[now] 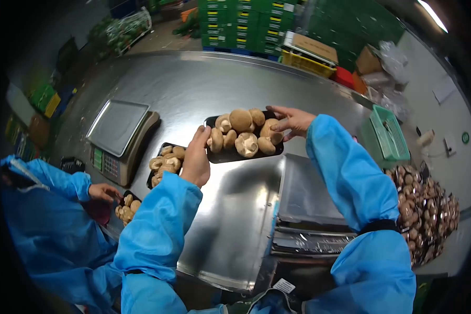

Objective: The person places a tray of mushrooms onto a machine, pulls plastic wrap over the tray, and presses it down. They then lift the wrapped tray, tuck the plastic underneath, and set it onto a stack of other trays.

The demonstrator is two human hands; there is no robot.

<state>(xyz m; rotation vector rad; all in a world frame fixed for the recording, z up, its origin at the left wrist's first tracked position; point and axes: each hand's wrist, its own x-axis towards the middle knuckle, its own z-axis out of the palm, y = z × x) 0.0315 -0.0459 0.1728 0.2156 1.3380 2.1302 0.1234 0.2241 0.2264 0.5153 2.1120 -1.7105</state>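
Note:
A black tray (227,156) heaped with brown mushrooms (246,145) lies in front of me on the steel table (183,78). My left hand (196,159) is at the tray's left end, its fingers against the edge beside the mushrooms. At the right end, my right hand (293,123) has its thumb and fingers spread around the tray's corner and touches a mushroom there. Both hands hold the tray between them. A second black tray of mushrooms (167,163) is just left of my left hand, partly hidden by my sleeve.
A weighing scale (121,138) stands at the left. Beside it a co-worker's hand (104,192) is near another mushroom tray (127,209). Nearer me is a metal wrapping station (309,191). At right are a green basket (390,133) and stacked wrapped mushroom packs (424,209). Green crates (240,26) stand beyond.

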